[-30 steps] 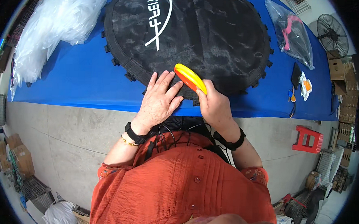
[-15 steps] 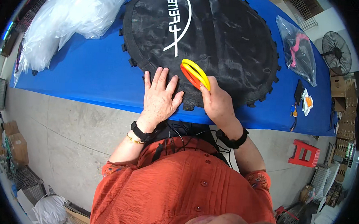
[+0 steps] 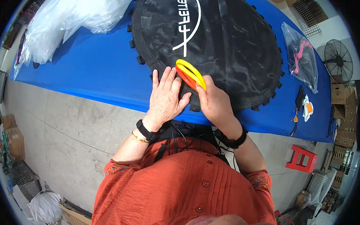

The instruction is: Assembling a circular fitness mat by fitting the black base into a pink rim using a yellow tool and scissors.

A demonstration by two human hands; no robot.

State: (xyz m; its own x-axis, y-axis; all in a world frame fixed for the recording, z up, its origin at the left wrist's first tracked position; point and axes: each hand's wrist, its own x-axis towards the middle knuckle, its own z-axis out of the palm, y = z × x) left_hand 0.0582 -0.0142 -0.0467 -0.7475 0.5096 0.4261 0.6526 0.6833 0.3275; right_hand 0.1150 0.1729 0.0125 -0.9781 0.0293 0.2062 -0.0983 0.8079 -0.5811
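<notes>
A round black mesh mat [image 3: 231, 50], with loops along its edge and white print, lies on the blue-covered table. My left hand [image 3: 165, 96] rests flat on its near-left rim, fingers stretched and open. My right hand [image 3: 217, 101] is closed on a yellow ring [image 3: 193, 69] and an orange-red ring [image 3: 184, 78], pinching their near end between thumb and fingers. The rings tilt up and to the left over the mat, close to my left fingertips. My right palm hides part of the mat's near edge.
A heap of clear plastic bags [image 3: 80, 11] lies at the table's far left. A bagged pink item [image 3: 301, 57], a black object [image 3: 300, 97] and keys [image 3: 295, 116] are at the right. Beyond stand a fan [image 3: 338, 58] and a red stool [image 3: 301, 159].
The rings have moved slightly left over the mat, nearer my left fingers. The table and mat sit a little differently in the view. My left hand still presses the rim.
</notes>
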